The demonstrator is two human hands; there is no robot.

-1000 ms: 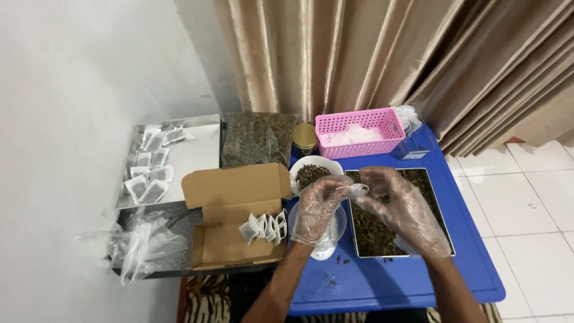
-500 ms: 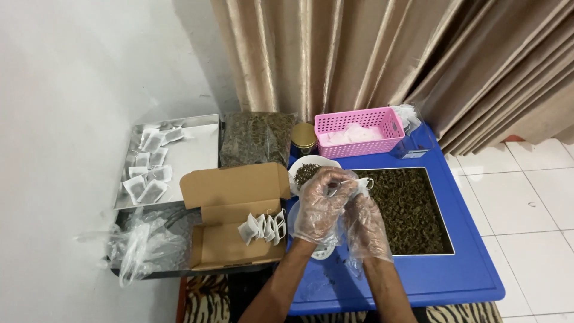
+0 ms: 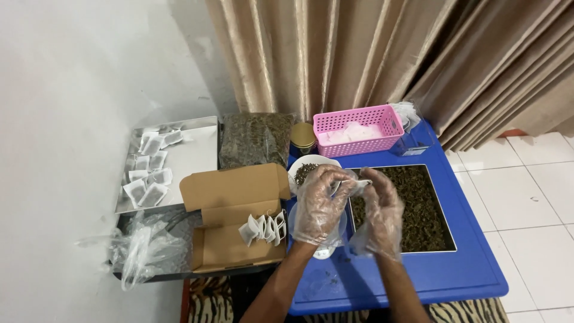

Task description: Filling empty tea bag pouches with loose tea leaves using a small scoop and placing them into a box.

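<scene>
While both gloved hands are being held together over the blue table (image 3: 466, 263), a small white tea bag (image 3: 353, 184) is being pinched between them. The left hand (image 3: 320, 206) is being curled around the bag's near side, its fingers closed narrowly on the paper, and the right hand (image 3: 382, 212) is being pressed to the bag's other edge with its fingertips gripping it. The bag is being kept in the air, just above the near-left corner of the metal tray of dried leaves (image 3: 418, 209) and just beside the white bowl (image 3: 302, 170), in which more dark leaves are being held. A clear cup (image 3: 326, 242) is being partly hidden beneath the left wrist.

To the left, an open cardboard box (image 3: 230, 224) is being used to hold a row of white bags (image 3: 263, 227) standing on edge. Further left, filled bags (image 3: 146, 173) are being laid out flat on a silver tray (image 3: 194, 158), and crumpled clear plastic (image 3: 149, 248) is being kept in a dark tray in front of it. Behind the bowl, a large bag of dried leaves (image 3: 257, 137), a gold-lidded jar (image 3: 303, 136) and a pink basket (image 3: 359, 128) are being lined up against the curtain (image 3: 335, 54).
</scene>
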